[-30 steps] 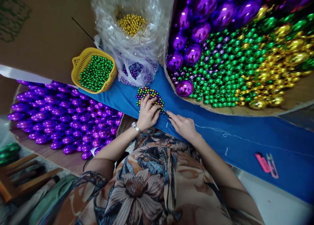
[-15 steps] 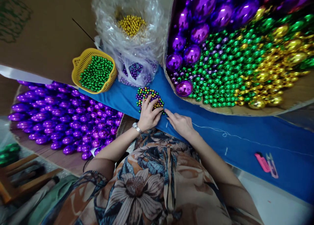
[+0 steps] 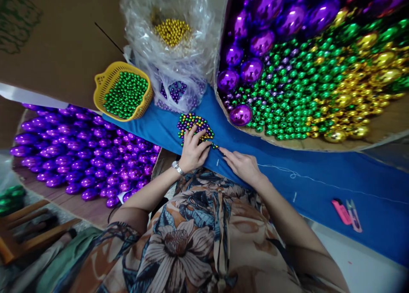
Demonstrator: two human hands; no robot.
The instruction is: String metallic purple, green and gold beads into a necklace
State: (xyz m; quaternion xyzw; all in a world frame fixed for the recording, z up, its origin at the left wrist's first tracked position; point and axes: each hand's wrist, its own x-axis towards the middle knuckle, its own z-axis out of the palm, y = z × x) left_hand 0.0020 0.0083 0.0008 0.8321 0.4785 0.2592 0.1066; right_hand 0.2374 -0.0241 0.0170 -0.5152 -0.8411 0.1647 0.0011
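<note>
On the blue cloth (image 3: pixel 236 135) lies a small pile of green, gold and purple beads (image 3: pixel 192 121). My left hand (image 3: pixel 192 151), with a watch on the wrist, rests on the pile's near edge, fingers spread and lying on the beads. Just right of it, a short line of beads (image 3: pixel 215 146) runs toward my right hand (image 3: pixel 243 165). The right thumb and forefinger are pinched together at the end of these beads. A thin white thread (image 3: pixel 306 178) trails from behind that hand to the right; any needle between the fingertips is too small to make out.
A yellow basket (image 3: pixel 101 97) of green beads and a clear plastic bag (image 3: pixel 137 15) with gold and purple beads stand beyond. Cardboard boxes of shiny balls flank me, purple (image 3: pixel 79 156) at left, mixed (image 3: pixel 287 92) at right. A pink cutter (image 3: pixel 341 210) and thread snips (image 3: pixel 354 216) lie right.
My right hand has drawn a little to the right, away from the left hand, and more of the short line of beads shows between them. The left hand has stayed on the pile.
</note>
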